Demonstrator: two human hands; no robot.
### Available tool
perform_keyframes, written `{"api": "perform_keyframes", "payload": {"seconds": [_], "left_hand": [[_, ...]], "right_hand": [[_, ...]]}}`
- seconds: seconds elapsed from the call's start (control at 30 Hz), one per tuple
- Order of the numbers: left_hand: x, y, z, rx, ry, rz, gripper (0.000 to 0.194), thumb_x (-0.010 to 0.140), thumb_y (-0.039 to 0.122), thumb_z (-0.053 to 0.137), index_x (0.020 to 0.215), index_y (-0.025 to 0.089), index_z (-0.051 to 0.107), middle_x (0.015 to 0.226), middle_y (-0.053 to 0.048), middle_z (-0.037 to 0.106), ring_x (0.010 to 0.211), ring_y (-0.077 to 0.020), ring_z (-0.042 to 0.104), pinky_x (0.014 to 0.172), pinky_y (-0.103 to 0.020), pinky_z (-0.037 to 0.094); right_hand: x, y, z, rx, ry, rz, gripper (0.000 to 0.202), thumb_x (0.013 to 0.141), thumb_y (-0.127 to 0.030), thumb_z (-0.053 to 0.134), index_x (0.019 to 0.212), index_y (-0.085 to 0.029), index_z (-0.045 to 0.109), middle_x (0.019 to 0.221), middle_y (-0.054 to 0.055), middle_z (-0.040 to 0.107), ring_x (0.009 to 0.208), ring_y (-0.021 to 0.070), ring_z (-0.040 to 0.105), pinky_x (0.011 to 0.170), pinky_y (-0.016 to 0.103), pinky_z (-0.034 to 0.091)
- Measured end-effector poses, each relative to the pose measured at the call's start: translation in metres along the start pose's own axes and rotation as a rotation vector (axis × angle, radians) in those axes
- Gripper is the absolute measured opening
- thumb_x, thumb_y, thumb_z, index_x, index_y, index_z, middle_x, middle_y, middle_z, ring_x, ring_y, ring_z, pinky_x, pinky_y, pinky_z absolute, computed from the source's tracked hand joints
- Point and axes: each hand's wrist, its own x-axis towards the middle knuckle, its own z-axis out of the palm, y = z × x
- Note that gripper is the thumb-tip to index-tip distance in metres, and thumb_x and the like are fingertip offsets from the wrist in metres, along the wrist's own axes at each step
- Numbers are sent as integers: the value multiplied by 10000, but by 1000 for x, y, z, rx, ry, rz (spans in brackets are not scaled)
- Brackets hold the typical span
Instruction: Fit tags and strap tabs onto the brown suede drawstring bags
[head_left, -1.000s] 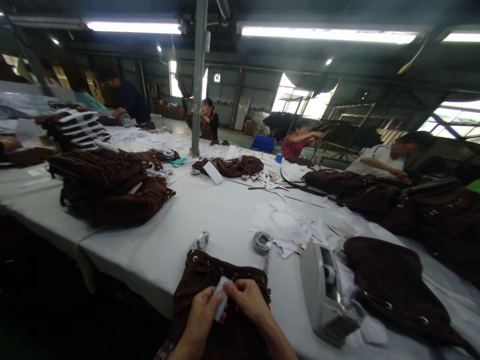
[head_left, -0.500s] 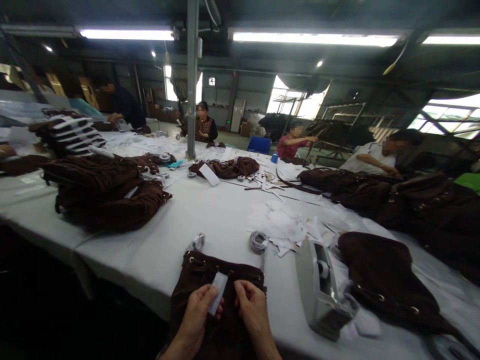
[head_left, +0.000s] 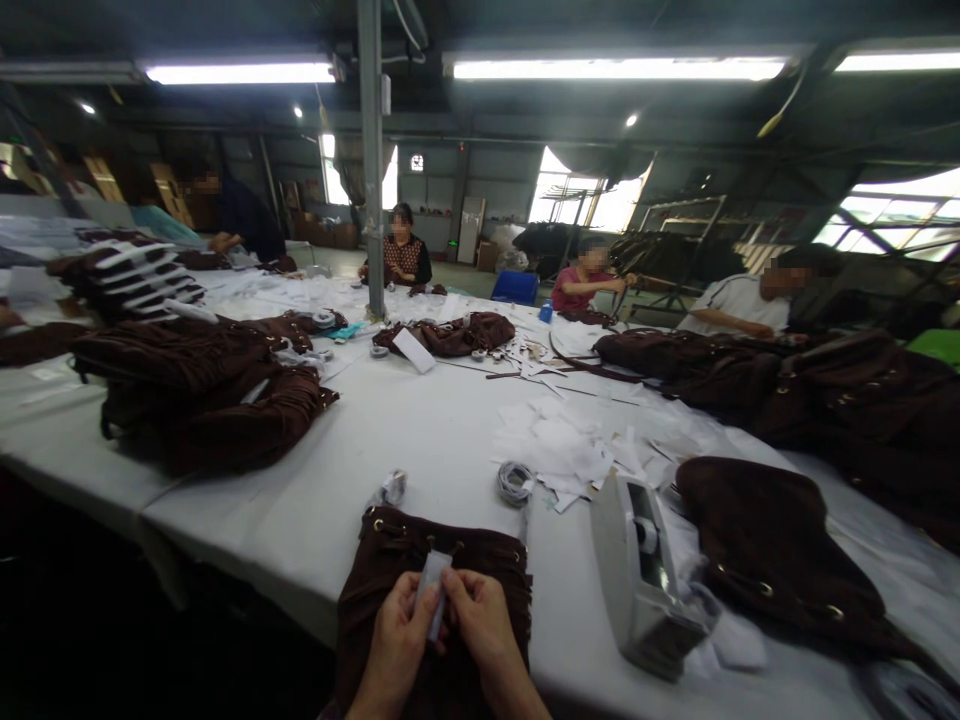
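Note:
A dark brown bag [head_left: 367, 580] with brass eyelets along its top hangs over the near table edge, under both hands. My left hand [head_left: 401, 625] pinches a small white paper strip [head_left: 433, 580] between thumb and fingers, above the bag's front. My right hand [head_left: 476, 610] has its thumb and finger closed at the strip's right edge. The curled fingers below are partly hidden. Just past the bag's top lie a coiled grey cord [head_left: 515, 484] and a clear-wrapped bundle [head_left: 391, 488].
A grey tape dispenser [head_left: 637, 580] stands to the right, with another brown bag [head_left: 772, 550] beyond it. Paper scraps [head_left: 555, 440] lie ahead. Piled brown bags [head_left: 210, 400] occupy the left. A grey post [head_left: 373, 160] rises from the table; several co-workers sit or stand around.
My right hand has moved left, from beside the paper strip onto its edge. The strip is now more upright. The view has shifted slightly.

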Motion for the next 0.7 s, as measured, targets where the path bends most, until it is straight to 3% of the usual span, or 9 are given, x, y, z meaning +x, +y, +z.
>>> {"api": "perform_keyframes", "payload": {"seconds": [0.17,0.33,0.5,0.7], "left_hand": [[-1,2,1,-63,65,20,500,673,573,676,857,229,363,492,51,581,378,-112,508,364,-187,405],[-5,-2,-1,7,-29,24,475,742,574,611,889,249,296,465,80,553,329,-72,419,338,-144,314],[-3,-5,-2,40,-37,7,487,699,581,647,877,235,353,465,70,561,342,-74,435,342,-146,310],[-14,11,-2,-153,-32,-171,491,636,532,734,873,152,533,632,-26,655,557,-145,616,487,-224,492]], "right_hand": [[5,-1,-4,33,-48,31,579,665,-720,554,574,-149,545,410,-51,430,389,73,375,399,207,245],[3,-7,-5,75,-201,62,586,684,-709,549,599,-130,585,422,-10,513,397,110,483,413,211,324],[1,-12,-1,103,-221,58,573,684,-688,571,639,-118,603,447,7,550,419,126,516,419,213,365],[0,-10,-1,112,-185,41,561,733,-688,509,604,-144,552,470,-7,540,379,87,431,395,209,326]]}}
